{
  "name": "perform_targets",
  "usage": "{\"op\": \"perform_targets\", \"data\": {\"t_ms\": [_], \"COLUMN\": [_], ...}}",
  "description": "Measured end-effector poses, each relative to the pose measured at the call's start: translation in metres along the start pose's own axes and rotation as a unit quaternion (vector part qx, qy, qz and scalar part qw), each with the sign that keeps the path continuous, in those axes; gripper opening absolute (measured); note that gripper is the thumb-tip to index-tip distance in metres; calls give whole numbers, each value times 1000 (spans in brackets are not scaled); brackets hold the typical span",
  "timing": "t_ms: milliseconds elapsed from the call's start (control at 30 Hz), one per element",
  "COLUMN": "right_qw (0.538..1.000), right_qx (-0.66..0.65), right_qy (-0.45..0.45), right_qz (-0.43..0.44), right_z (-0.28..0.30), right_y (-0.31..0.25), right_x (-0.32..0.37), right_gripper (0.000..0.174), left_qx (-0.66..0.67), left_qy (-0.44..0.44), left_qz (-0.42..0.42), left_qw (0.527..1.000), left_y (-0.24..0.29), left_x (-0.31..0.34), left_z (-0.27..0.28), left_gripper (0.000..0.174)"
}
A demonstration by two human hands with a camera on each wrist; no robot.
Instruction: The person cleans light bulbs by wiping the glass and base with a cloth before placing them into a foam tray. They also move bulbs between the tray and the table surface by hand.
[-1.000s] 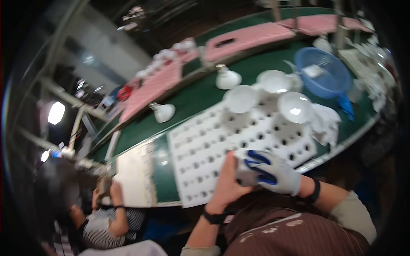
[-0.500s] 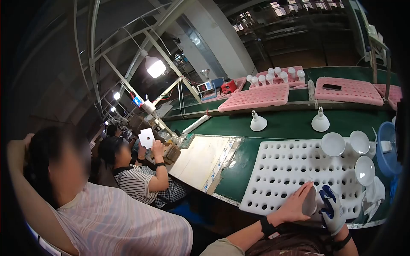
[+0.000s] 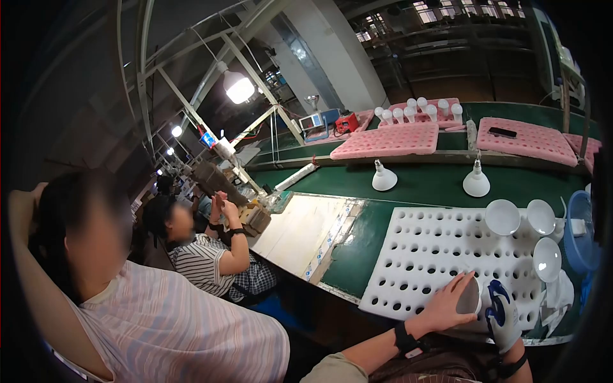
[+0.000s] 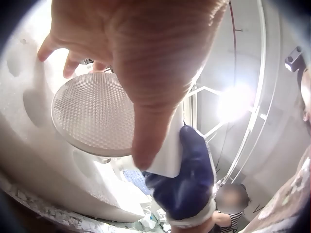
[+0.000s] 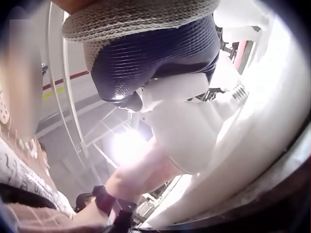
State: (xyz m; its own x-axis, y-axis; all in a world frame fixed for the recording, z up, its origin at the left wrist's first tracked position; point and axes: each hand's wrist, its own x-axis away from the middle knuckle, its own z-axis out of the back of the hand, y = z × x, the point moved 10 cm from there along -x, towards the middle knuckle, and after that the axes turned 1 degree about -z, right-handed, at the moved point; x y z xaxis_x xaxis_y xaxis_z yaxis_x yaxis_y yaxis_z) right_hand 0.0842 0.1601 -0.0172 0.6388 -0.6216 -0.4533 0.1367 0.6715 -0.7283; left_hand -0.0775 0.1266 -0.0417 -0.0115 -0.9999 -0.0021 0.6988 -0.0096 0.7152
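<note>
Lamp (image 3: 470, 297) held in both hands over the near edge of the white foam tray (image 3: 421, 255), above the holes and not seated in any of them

Left hand (image 3: 445, 305), bare: fingers spread round the rim of the ribbed lens (image 4: 95, 114), thumb laid across the white body. Right hand (image 3: 502, 317), in a blue-palmed glove: fingers wrapped round the same white body from the other side. Both holds look light, with neither hand clamped hard.

Risks, as I judge them from here:
- Bare fingertips sit right at the lens rim; a small shift would put skin on the ribbed face and leave a smear
- The lamp hangs at the tray's front lip; a slip from either hand would likely drop it off the front, not onto foam
- I cannot tell which hole the base faces; a skewed push could gouge the foam or leave the lamp tilted
- Seated lamps (image 3: 503, 217) stand lens-up at the tray's far right, well apart from the hands, so there is little danger of knocking them
- The hands lie at the very bottom of the head view, so the gaze seems to be out along the line; eyes off the work would make each slip above more likely
</note>
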Motion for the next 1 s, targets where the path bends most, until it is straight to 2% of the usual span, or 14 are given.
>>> {"op": "perform_targets", "data": {"t_ms": [100,133,167,267,367,400,500,567,600,633,700,833,900,1000], "right_qw": [996,977,977,997,998,999,977,980,975,958,996,998,974,992], "right_qx": [65,-165,-165,68,-27,-5,204,-159,-178,-259,65,-4,187,40], "right_qy": [18,109,108,-30,25,42,-44,75,37,78,-36,41,-22,36], "right_qz": [-59,-81,-83,-34,-48,-4,-31,-89,-129,-97,-41,-42,-123,-110], "right_z": [15,13,13,4,7,8,15,17,19,12,3,8,16,32], "right_y": [10,26,26,-45,-15,4,11,30,6,-2,-35,8,19,-11], "right_x": [2,10,11,-15,-5,6,3,13,2,5,-11,-1,-2,-10], "right_gripper": [59,59,59,58,55,58,64,57,51,52,55,56,57,55], "left_qx": [47,48,40,37,34,27,-1,-18,-36,-36,56,33,2,-20], "left_qy": [-14,-14,-4,15,42,50,59,52,46,44,16,41,55,24], "left_qz": [6,6,-3,-22,-45,-58,-132,-127,-123,-124,-37,-65,-114,-53], "left_qw": [999,999,999,999,998,997,989,990,991,991,998,997,992,998], "left_y": [5,9,15,19,17,18,29,29,31,35,24,21,20,20], "left_x": [0,-1,0,0,-1,0,0,1,1,0,-3,-6,-8,-10], "left_z": [-1,-1,0,-3,-2,-2,0,-1,0,2,1,3,-2,2], "left_gripper": [114,114,114,114,114,114,115,114,112,112,109,108,109,115]}}
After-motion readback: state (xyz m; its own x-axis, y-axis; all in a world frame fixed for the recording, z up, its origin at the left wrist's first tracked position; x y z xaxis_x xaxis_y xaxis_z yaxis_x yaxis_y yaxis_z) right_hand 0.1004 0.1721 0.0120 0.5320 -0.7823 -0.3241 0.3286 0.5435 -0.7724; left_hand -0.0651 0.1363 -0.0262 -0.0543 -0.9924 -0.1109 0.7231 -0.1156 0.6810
